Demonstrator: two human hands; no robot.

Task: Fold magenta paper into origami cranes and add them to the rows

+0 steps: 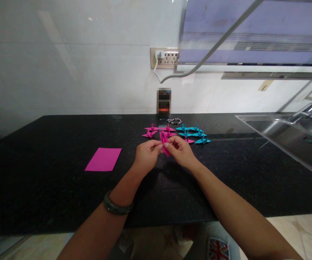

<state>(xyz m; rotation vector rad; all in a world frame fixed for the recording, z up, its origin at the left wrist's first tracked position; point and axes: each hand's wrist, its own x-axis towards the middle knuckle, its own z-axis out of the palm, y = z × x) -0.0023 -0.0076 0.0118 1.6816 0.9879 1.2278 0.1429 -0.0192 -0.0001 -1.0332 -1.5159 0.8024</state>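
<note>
Between both hands, above the dark counter, is a narrow folded piece of pink paper (164, 141). My left hand (146, 155) pinches its left side with thumb and fingers. From the other side, my right hand (181, 151) grips it, thumb toward me. Just behind the hands stand several folded paper cranes: pink cranes (150, 134) on the left and blue cranes (199, 133) on the right. One pink crane (189, 140) is partly covered by my right hand. Left of my hands, a flat square of pink paper (103, 159) lies on the counter.
A beaded bracelet (174, 121) lies behind the cranes. A phone-like object (164, 102), its face blurred, leans on the wall. A steel sink (288, 141) is set into the black counter (50, 195) at right. A cable (207, 56) runs from the wall socket (169, 57).
</note>
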